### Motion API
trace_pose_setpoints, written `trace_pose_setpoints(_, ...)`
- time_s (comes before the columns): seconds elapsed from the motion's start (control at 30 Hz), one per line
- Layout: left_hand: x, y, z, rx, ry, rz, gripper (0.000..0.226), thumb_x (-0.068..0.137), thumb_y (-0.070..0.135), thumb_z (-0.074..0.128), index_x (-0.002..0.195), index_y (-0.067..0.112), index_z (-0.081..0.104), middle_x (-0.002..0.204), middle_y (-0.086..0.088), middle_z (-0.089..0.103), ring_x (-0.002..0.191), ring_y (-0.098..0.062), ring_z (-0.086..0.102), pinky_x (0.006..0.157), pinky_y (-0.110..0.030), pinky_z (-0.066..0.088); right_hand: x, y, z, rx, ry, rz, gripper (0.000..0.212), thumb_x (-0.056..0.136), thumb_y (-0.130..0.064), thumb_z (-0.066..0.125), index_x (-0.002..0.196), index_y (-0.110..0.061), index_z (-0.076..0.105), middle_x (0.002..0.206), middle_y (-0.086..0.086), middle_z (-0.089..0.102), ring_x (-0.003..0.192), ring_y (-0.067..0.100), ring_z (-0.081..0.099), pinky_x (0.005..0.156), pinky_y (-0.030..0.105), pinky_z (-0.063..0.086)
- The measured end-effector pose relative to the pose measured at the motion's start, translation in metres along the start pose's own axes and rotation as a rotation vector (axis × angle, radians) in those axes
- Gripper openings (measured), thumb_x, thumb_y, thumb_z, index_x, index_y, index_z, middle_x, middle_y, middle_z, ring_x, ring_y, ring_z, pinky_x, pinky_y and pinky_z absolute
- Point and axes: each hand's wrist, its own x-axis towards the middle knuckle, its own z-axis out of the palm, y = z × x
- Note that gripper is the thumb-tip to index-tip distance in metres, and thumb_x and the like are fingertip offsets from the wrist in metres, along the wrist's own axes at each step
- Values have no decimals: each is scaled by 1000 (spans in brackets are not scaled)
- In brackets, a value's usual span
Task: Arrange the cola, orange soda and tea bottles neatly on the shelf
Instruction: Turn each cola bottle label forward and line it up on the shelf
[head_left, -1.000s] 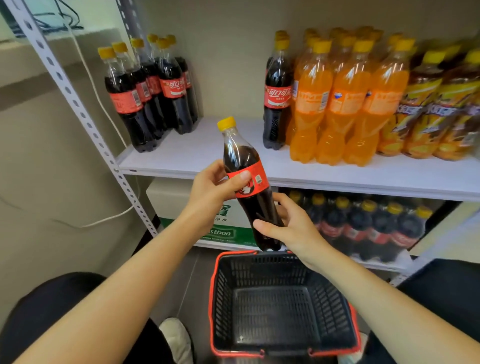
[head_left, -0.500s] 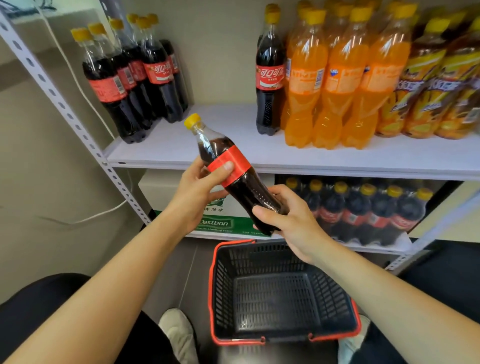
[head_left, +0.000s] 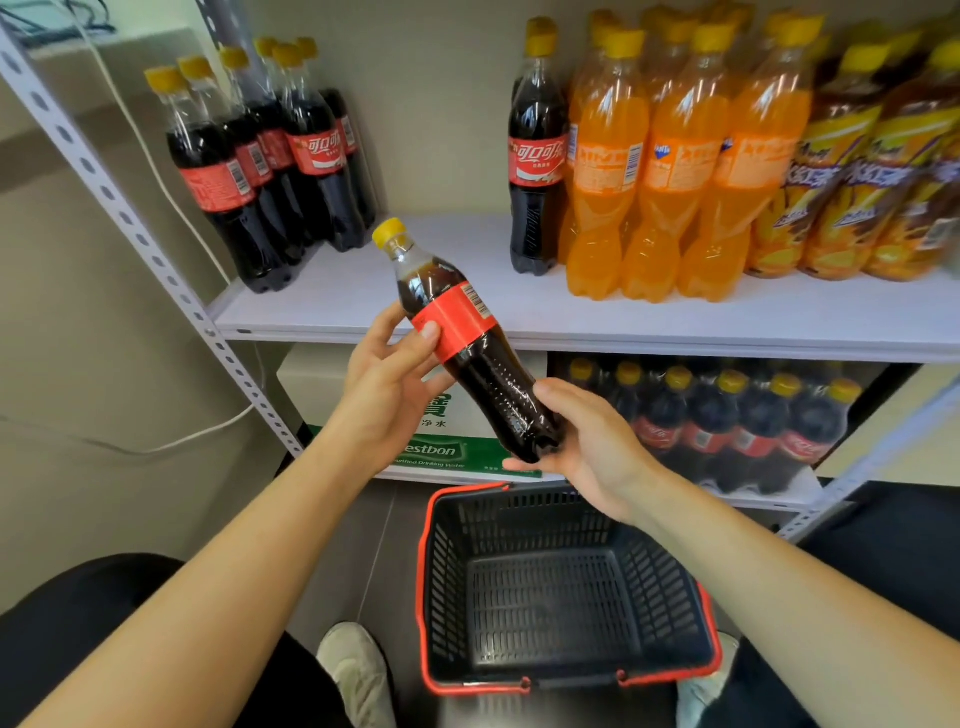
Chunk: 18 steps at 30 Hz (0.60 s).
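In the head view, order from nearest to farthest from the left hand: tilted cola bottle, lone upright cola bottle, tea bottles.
1. Tilted dark plastic cola bottle, gripped by the left hand.
2. Lone upright cola bottle, mid-shelf.
3. Yellow-labelled tea bottles, far right.

Bright, even light falls from above on the white shelf (head_left: 363, 291), with soft shadow beneath it. Glints sit on the orange soda bottles (head_left: 670, 171). Wide-angle distortion slants the upright post (head_left: 136, 228) at the shelf's left and blurs the tea bottles (head_left: 841, 176) at its right.
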Motion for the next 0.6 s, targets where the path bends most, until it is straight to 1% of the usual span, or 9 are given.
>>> trace_pose_setpoints(0.07, 1, 1, 0, 25, -9, -16, 45, 94, 18, 67, 137, 14, 55, 117, -10, 70, 114, -26, 68, 93, -40, 56, 0, 2, 1, -22, 14, -56, 22, 100, -22, 58, 112, -5, 68, 106, 14, 70, 100, 28, 70, 80, 51, 62)
trace_pose_setpoints(0.13, 2, 2, 0, 110, -31, -45, 36, 94, 34, 67, 128, 24, 63, 119, -3, 69, 114, -21, 65, 96, -39, 53, 0, 5, -1, -114, 35, -123, 23, 97, -19, 65, 117, -10, 69, 111, 13, 72, 108, 30, 69, 91, 55, 59)
trace_pose_setpoints(0.2, 1, 4, 2, 157, -27, -87, 39, 85, 51, 69, 118, 30, 69, 115, 2, 70, 111, -16, 65, 97, -38, 52, 1, 6, -4, -278, 68, -188, 37, 86, -25, 77, 121, -17, 70, 117, 9, 72, 114, 29, 67, 101, 55, 54)
trace_pose_setpoints(0.27, 1, 4, 2, 163, -13, -105, 51, 79, 57, 71, 118, 25, 67, 111, 2, 70, 107, -16, 65, 96, -38, 51, 1, 8, -3, -423, 95, -247, 49, 73, -31, 83, 121, -25, 72, 121, 6, 71, 116, 27, 66, 106, 55, 50)
trace_pose_setpoints(0.33, 0, 3, 2, 155, -17, -95, 60, 76, 59, 78, 119, 19, 64, 111, -2, 68, 107, -21, 63, 96, -39, 50, 2, 11, -3, -535, 114, -293, 49, 67, -35, 84, 115, -34, 74, 121, 0, 69, 116, 23, 65, 108, 54, 47)
trace_pose_setpoints(0.4, -1, 3, 0, 151, -31, -66, 59, 74, 57, 83, 116, 19, 64, 108, -1, 67, 103, -19, 64, 91, -37, 53, 2, 13, -3, -621, 108, -316, 46, 67, -36, 83, 112, -38, 73, 117, -9, 71, 115, 18, 65, 107, 53, 47)
trace_pose_setpoints(0.43, -2, 2, 0, 141, -30, -51, 52, 78, 52, 82, 116, 20, 64, 107, 0, 67, 101, -17, 65, 88, -35, 54, 2, 13, -3, -664, 98, -324, 48, 69, -34, 84, 115, -36, 71, 116, -11, 72, 115, 15, 66, 107, 51, 48)
trace_pose_setpoints(0.53, -2, 0, 1, 114, -19, -13, 28, 91, 32, 67, 117, 22, 64, 105, 2, 69, 95, -15, 67, 82, -33, 56, 1, 11, -1, -742, 82, -348, 57, 73, -22, 87, 126, -28, 67, 116, -13, 73, 112, 6, 67, 105, 44, 52)
trace_pose_setpoints(0.6, -3, 1, 5, 157, -31, 9, 24, 91, 33, 67, 114, 28, 68, 99, 7, 71, 88, -10, 68, 76, -27, 54, 0, 10, 1, -788, 120, -360, 62, 71, -18, 89, 128, -25, 65, 116, -13, 71, 110, 4, 66, 103, 38, 52)
